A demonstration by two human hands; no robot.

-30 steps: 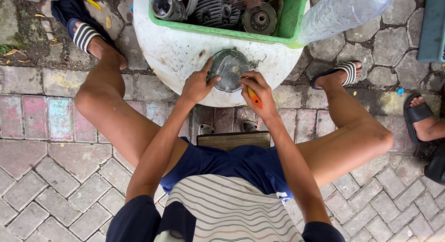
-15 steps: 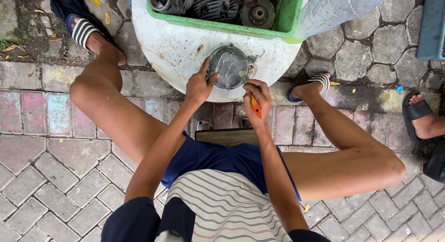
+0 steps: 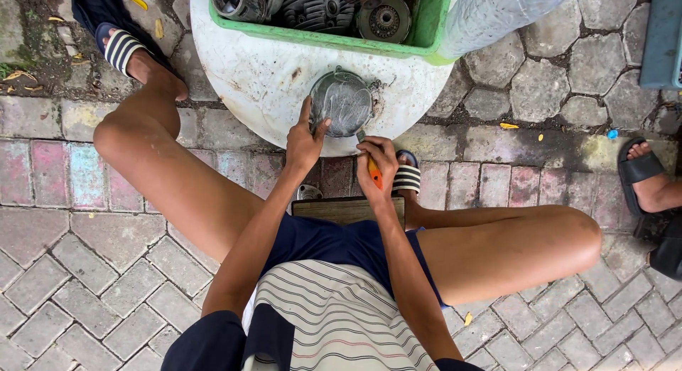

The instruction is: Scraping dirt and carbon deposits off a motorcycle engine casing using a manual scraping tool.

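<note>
A round grey metal cover point(image 3: 342, 102) lies on the near edge of a white round table point(image 3: 270, 72). My left hand point(image 3: 305, 140) rests against the cover's left side and steadies it with spread fingers. My right hand point(image 3: 376, 161) is closed around an orange-handled tool point(image 3: 374, 173), whose tip points up at the cover's lower right rim. I sit on a low wooden stool point(image 3: 348, 209) with my legs spread either side of the table.
A green crate point(image 3: 426, 37) of dark engine parts stands on the table's far side, with a clear plastic bottle point(image 3: 497, 12) to its right. Another person's sandalled foot point(image 3: 650, 179) sits at the right edge. Paving bricks surround me.
My right leg has swung inward, its foot now tucked under the table by the stool. Both hands stay at the cover, and the left thumb has lifted along its rim.
</note>
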